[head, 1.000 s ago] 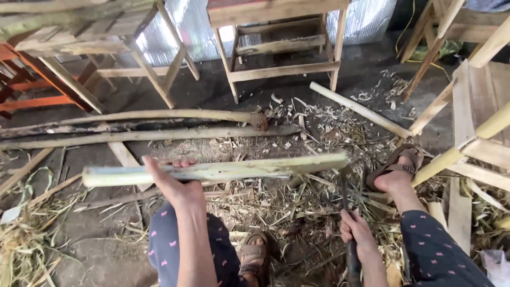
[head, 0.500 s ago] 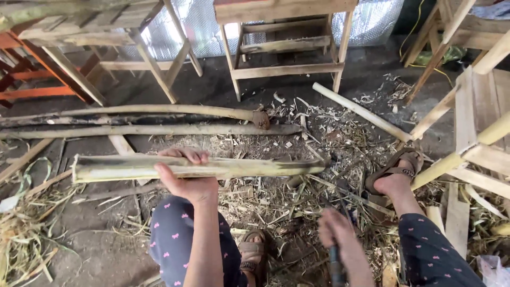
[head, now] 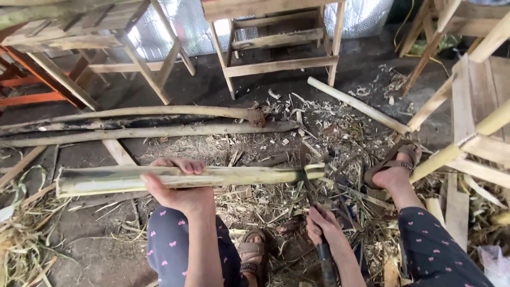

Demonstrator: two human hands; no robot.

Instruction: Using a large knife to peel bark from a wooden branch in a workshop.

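Note:
My left hand [head: 178, 187] grips a pale green split bamboo piece [head: 95, 180] near its middle and holds it level across my knees. My right hand [head: 325, 227] is closed on the dark handle of a long knife [head: 307, 175]. The blade points up and away from me, and its upper part meets the right end of the bamboo piece. My sandalled feet rest on the ground, one between my knees and one out to the right.
Long bamboo poles [head: 154, 130] lie on the ground beyond the piece. Shavings and splinters [head: 329, 133] cover the dirt floor. Wooden stools and frames [head: 276, 37] stand at the back, more bamboo frames [head: 467, 122] at right. Green strips [head: 21, 250] are piled at left.
My left hand turned and lowered the bamboo piece, shifting it left. My right hand brought the knife up from low down, and its blade now meets the right end of the piece.

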